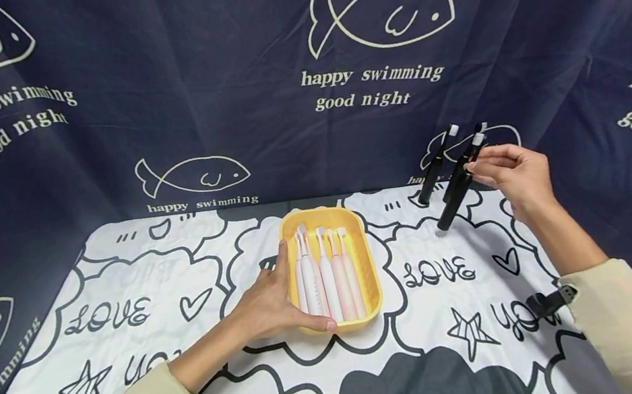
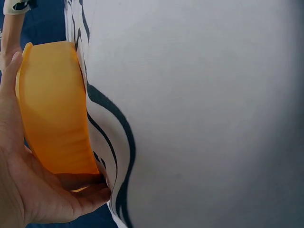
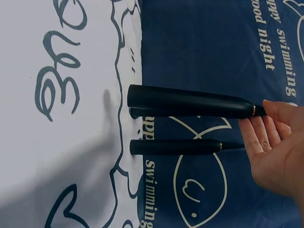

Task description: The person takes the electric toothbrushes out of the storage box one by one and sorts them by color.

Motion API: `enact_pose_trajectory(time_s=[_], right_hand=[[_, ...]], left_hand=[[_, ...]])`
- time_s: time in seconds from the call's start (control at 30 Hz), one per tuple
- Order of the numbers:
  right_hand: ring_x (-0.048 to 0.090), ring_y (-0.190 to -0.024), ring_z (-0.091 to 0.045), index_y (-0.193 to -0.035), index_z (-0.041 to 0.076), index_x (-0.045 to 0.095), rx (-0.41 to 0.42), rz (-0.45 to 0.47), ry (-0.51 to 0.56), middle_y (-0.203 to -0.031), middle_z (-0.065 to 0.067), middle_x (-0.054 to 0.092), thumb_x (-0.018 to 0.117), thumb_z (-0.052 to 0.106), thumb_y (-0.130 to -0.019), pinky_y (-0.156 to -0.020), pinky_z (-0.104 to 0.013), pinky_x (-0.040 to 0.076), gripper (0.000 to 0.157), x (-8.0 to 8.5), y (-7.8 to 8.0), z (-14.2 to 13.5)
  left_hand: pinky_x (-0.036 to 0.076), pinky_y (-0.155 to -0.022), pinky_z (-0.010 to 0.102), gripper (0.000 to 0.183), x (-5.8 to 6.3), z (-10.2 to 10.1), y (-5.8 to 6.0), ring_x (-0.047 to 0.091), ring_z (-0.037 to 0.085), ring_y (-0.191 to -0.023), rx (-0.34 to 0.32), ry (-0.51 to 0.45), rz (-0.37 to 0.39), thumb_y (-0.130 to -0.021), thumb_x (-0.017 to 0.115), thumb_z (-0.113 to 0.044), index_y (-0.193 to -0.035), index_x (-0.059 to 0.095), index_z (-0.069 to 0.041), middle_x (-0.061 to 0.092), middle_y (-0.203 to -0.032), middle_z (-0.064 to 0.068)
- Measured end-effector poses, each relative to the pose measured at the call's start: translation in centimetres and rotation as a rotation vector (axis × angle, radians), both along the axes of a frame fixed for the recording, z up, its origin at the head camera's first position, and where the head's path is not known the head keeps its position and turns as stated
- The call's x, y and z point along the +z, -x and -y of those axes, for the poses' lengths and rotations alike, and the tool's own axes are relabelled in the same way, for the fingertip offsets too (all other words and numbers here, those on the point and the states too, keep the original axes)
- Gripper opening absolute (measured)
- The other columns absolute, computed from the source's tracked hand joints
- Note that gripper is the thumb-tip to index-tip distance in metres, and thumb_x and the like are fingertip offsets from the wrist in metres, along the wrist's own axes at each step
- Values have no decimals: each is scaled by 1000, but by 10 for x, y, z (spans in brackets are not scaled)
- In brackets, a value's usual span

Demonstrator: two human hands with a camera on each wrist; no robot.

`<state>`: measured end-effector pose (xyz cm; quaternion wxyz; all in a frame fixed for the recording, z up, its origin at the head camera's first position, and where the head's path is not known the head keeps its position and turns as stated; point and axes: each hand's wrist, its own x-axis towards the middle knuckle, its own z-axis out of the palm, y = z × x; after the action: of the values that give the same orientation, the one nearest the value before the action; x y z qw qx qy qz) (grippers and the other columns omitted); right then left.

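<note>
A yellow basket holds several electric toothbrushes, white and pale pink, lying side by side with heads toward the back. My left hand grips the basket's left side, thumb at the front rim; in the left wrist view its fingers curl round the basket's yellow wall. At the back right, my right hand pinches a black electric toothbrush by its narrow neck. Another black toothbrush stands upright to the left. A third is mostly hidden behind the pinched one.
A white cloth with black doodles and lettering covers the table. Behind it hangs a dark blue curtain with fish drawings. Black straps show at both sleeve cuffs.
</note>
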<state>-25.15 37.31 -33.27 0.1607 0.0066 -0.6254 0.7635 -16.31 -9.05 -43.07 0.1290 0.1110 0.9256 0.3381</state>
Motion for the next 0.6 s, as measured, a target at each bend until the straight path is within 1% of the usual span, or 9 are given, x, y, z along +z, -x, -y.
enact_pose_trajectory(time_s=[0.1, 0.3, 0.47, 0.6], right_hand=[[85, -77, -12, -102, 3, 81, -19, 0, 12, -83, -3, 86, 79, -23, -91, -74, -27, 67, 28, 1, 2, -4], [85, -75, -13, -103, 2, 81, -36, -10, 25, -83, -3, 86, 71, -24, -96, -73, -27, 67, 29, 2, 6, -13], [84, -74, -10, -103, 4, 82, -92, 30, 2, -81, 0, 86, 73, -23, -95, -72, -25, 67, 30, 4, 9, -19], [83, -73, -8, -102, 7, 82, -139, 65, -2, -79, 1, 85, 75, -24, -93, -70, -22, 66, 33, 5, 11, -21]], left_hand=[[55, -112, 55, 181, 0, 0, 0, 55, 31, -139, 0, -1, 0, -54, 101, -83, -182, -13, -24, 48, -169, 24], [55, -111, 54, 182, 0, 0, 0, 55, 30, -139, -2, -2, -1, -54, 101, -83, -182, -13, -25, 47, -171, 23], [56, -107, 53, 181, -1, -1, 0, 56, 30, -138, -2, -1, -4, -54, 101, -84, -183, -11, -23, 47, -170, 24], [56, -108, 54, 181, -1, 0, 0, 55, 31, -139, -4, -4, -4, -54, 101, -84, -182, -12, -24, 47, -170, 23]])
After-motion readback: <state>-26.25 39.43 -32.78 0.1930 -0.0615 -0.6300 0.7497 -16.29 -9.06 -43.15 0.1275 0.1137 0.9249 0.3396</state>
